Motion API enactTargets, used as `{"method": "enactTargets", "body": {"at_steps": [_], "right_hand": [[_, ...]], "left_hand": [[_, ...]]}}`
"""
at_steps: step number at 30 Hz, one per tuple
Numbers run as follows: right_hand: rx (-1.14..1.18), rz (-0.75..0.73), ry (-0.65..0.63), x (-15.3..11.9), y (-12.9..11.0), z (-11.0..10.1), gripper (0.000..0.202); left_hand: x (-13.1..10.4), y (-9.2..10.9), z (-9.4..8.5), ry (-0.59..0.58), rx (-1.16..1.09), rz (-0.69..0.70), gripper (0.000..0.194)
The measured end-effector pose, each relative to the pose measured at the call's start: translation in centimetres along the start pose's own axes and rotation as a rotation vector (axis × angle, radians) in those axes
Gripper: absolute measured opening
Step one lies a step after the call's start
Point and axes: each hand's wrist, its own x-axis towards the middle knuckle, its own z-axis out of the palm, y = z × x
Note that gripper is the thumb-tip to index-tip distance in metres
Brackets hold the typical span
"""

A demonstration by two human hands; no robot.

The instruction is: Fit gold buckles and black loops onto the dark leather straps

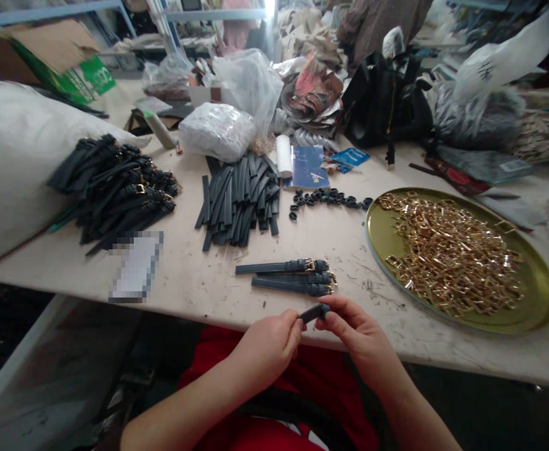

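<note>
A short dark strap (312,313) is held between both hands at the table's front edge. My left hand (274,338) is closed on its left end, and my right hand (356,326) pinches the right end, where a small loop seems to sit. Just beyond my hands lie several dark straps with gold buckles (283,267), side by side. A pile of plain dark strips (241,200) is farther back, with small black loops (330,198) scattered to its right. On the right, a gold-coloured round tray (541,294) bears a heap of gold buckles (457,250).
Buckled straps (114,188) are heaped at the left beside a large white sack (30,156). Near the front edge is a blurred rectangular item (136,266). Behind stand a white roll (283,156), a blue booklet (308,166), plastic bags and a black bag (387,100).
</note>
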Motion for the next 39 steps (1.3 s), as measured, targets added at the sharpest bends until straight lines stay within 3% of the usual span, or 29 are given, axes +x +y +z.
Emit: {"method": "enactTargets", "body": {"at_steps": [4,7,9,11,15,18,21,23,26,27,28,31,33,36,39], "right_hand": [[-0.229,-0.160,-0.046,-1.0,0.2,0.3,0.023],[-0.422,-0.264,-0.200,-1.8,0.7,0.4,0.019],[-0.431,-0.232,-0.281,-2.2,1.0,0.2,0.020],[-0.336,-0.122,-0.270,-2.4,1.2,-0.1,0.023],[-0.092,0.095,-0.151,-3.1,1.0,0.6,0.034],[0.022,0.054,-0.160,-4.3,0.7,2.8,0.035],[0.074,-0.044,-0.198,-3.9,0.3,3.8,0.038],[-0.031,-0.179,-0.128,-2.1,-0.4,1.8,0.044],[-0.541,-0.385,0.187,1.7,-2.5,-4.9,0.035],[-0.771,-0.414,0.342,3.0,-3.5,-7.5,0.034],[-0.849,-0.418,0.438,4.4,-4.4,-9.9,0.032],[-1.025,-0.406,0.594,8.3,-7.2,-15.1,0.027],[-1.152,-0.386,0.622,10.7,-8.5,-16.7,0.024],[-1.335,-0.323,0.590,13.9,-9.5,-17.2,0.018],[-1.460,-0.254,0.523,15.7,-9.4,-16.9,0.009]], "left_hand": [[-1.3,0.1,-0.7,-0.061,0.107,0.072,0.034],[-2.3,0.2,-1.2,-0.134,0.162,0.172,0.029],[-2.8,0.2,-1.3,-0.200,0.122,0.190,0.030],[-3.4,0.1,-1.2,-0.210,0.078,0.161,0.031],[-4.5,0.3,-0.4,0.012,0.041,0.113,0.032],[-4.9,0.6,0.5,0.160,-0.122,0.134,0.044],[-4.3,0.2,0.8,0.194,-0.373,0.136,0.044],[-3.3,-0.5,0.5,0.168,-0.573,0.053,0.042],[-1.8,-1.3,-0.2,0.110,-0.848,-0.097,0.047],[-1.4,-1.4,-0.4,0.088,-0.908,-0.128,0.049],[-1.0,-1.3,-0.5,0.062,-0.945,-0.149,0.051],[-0.1,-0.6,-0.8,0.025,-0.942,-0.172,0.053],[0.6,-0.1,-1.0,0.068,-0.904,-0.173,0.052],[1.8,0.0,-1.3,0.097,-0.861,-0.191,0.052],[2.9,-0.7,-1.4,-0.003,-0.814,-0.208,0.058]]}}
